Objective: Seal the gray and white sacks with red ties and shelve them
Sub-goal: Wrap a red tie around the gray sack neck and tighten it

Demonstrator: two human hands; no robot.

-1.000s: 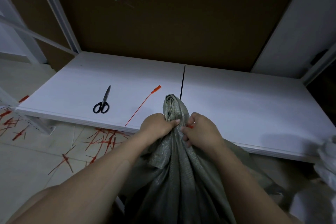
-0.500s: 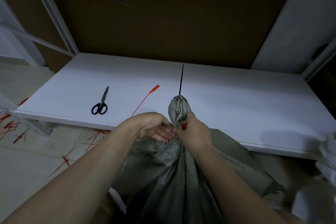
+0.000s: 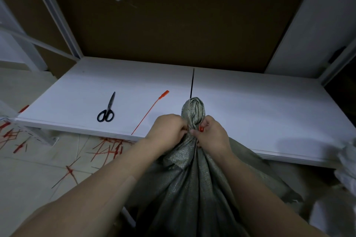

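The gray sack (image 3: 192,188) stands near, in front of the white shelf (image 3: 250,106). The left hand (image 3: 167,131) and the right hand (image 3: 212,134) are both clamped around its gathered neck. A red tie (image 3: 201,129) shows at the right hand. I judge that sealing is under way and shelving has not begun. The fingers hide whether the tie is locked. A white sack (image 3: 348,156) is cut off at the right edge.

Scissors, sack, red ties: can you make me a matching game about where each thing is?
Things:
1. scissors
2. gray sack
3. loose red tie
4. scattered red pieces

Places:
A. on the floor
B. gripped at its neck by the left hand and the right hand
C. on the white shelf, farthest left
D. on the white shelf, between the scissors and the sack

Pairs: 1-C, 2-B, 3-D, 4-A
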